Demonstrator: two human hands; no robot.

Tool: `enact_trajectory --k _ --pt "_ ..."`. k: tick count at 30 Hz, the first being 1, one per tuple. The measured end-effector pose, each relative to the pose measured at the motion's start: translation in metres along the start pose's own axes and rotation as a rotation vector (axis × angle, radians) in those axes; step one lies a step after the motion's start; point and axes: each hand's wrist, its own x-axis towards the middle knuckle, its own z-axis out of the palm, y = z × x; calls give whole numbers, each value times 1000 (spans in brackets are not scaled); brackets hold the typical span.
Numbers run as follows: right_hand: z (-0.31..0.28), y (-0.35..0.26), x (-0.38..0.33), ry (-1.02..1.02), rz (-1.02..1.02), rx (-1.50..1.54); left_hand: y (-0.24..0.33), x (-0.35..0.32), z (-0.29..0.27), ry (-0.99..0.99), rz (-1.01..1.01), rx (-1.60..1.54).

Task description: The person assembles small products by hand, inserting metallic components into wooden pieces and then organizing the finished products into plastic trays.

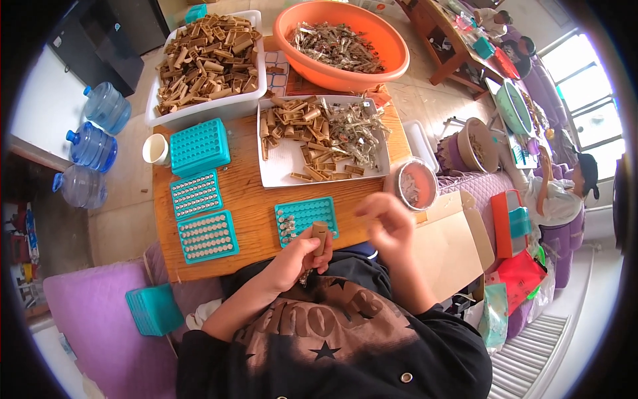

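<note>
My left hand point(299, 258) is closed round a brown tube-shaped piece point(320, 237), held upright just over the table's near edge. Something small and shiny point(306, 276) shows under that hand, too small to name. Off to the right, my right hand point(387, 218) is raised with bent fingers, smeared by motion; whether it holds anything does not show. Just beyond my left hand lies a teal rack point(318, 214), with small pale-topped pieces in its left part. Farther off, a white box point(279, 174) holds loose brown half-shells and clear, shiny parts.
Teal racks with rows of pieces point(207, 237) point(197, 195) and a stacked teal rack point(199, 145) line the left side. Behind stand a bin of brown shells point(260, 60) and an orange basin point(399, 56). A round tub point(433, 189) sits right; other people work at far right.
</note>
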Motion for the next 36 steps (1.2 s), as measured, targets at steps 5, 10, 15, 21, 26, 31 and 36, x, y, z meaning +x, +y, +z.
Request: enact_trajectory --k 5,10,15,21,26,31,36 --pt "39 -21 7 -77 -113 -242 2 -6 7 64 37 -12" --pt "44 -14 10 -132 -168 -241 4 -11 5 114 43 -3" --pt "48 -14 12 -132 -232 -293 7 -13 8 130 58 14" --pt "55 -8 12 -131 -266 -340 9 -13 13 230 135 254" --pt "60 6 5 -144 -248 -365 -2 -12 0 296 176 479" --pt "45 4 3 -274 -24 -177 -1 -9 -17 270 128 561" --pt "-29 18 18 -312 -63 -187 28 15 -14 53 398 979"
